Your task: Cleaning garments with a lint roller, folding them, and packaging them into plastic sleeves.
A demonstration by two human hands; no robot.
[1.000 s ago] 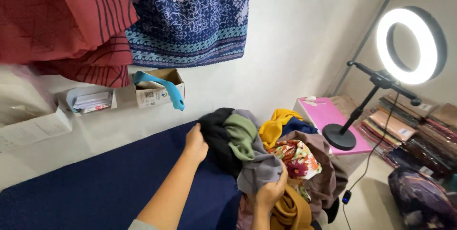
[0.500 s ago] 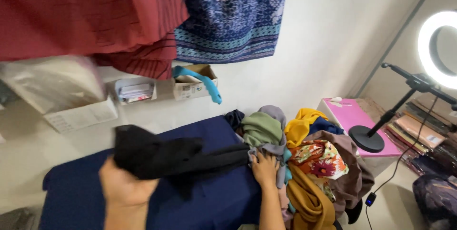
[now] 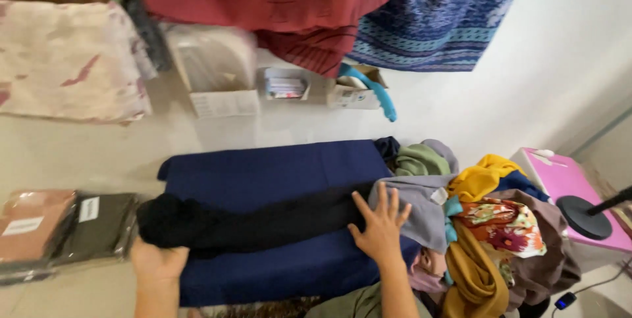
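Black garment (image 3: 257, 222) pulled from clothes pile (image 3: 487, 226) since a second ago, now stretched flat across navy cloth (image 3: 276, 166); left hand (image 3: 158, 262) clamped on one end, right hand (image 3: 380, 222) pressing, fingers spread.

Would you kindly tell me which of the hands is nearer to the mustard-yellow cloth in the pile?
Right. The right hand rests flat just left of the mustard-yellow cloth; the left hand grips the long black garment at its far end.

Dark cloths beside a many-coloured heap

A black garment (image 3: 250, 222) lies on a navy cloth (image 3: 276, 166); the pile (image 3: 487, 226) shows grey, green, yellow, mustard and floral orange.
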